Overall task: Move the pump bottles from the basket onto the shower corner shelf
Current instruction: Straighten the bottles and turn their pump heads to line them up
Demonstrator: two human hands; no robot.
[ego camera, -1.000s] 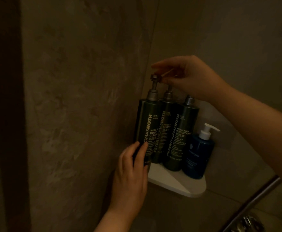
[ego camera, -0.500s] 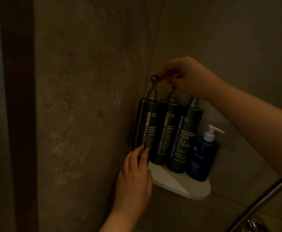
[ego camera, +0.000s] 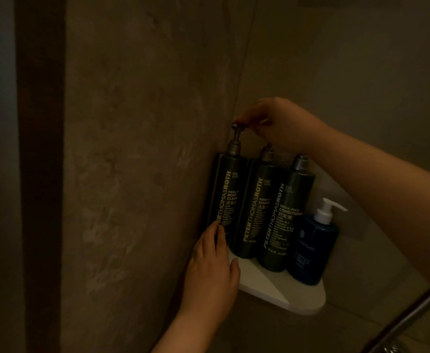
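Note:
Three tall dark green pump bottles stand side by side on the white corner shelf (ego camera: 270, 284): the body cleanser bottle (ego camera: 228, 197) at the left against the wall, the shampoo bottle (ego camera: 256, 212) in the middle, the conditioner bottle (ego camera: 284, 215) to its right. A shorter blue bottle (ego camera: 310, 253) with a white pump stands at the right end. My right hand (ego camera: 282, 123) pinches the pump head of the body cleanser bottle from above. My left hand (ego camera: 211, 271) rests its fingers against that bottle's lower side. The basket is out of view.
Two stone-tiled walls meet in the corner behind the shelf. A dark vertical strip (ego camera: 40, 174) runs down the left side. A metal rail (ego camera: 402, 324) slants across the lower right corner. The light is dim.
My right hand has settled lower onto the left bottle's pump head. My left hand has slid slightly down the bottle's side. The view has shifted left and up.

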